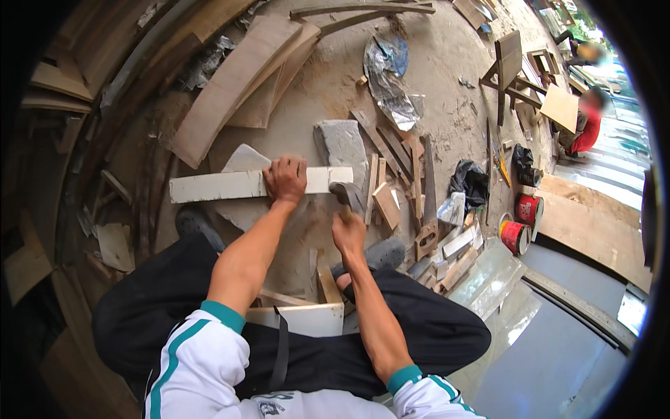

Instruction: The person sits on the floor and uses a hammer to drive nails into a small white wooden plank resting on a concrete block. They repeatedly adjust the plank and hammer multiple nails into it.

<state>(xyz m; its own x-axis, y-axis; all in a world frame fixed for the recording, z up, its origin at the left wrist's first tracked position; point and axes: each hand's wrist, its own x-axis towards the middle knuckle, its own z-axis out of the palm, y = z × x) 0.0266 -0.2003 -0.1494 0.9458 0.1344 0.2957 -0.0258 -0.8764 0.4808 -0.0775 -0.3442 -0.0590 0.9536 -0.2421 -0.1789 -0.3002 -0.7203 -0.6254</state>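
My left hand (285,179) presses down on a long white-painted wooden board (216,186) that lies across flat stone slabs (340,143) on the sandy ground. My right hand (347,230) is closed around the wooden handle of a hammer (347,195), whose dark head sits at the board's right end. My knees in dark trousers frame a small white box-like piece (300,318) just below my hands.
Curved planks (230,84) are stacked at the upper left. Wood offcuts and a handsaw (427,209) lie to the right, beside two red cans (520,223) and a black bag (469,183). A person in red (586,126) crouches at the far right.
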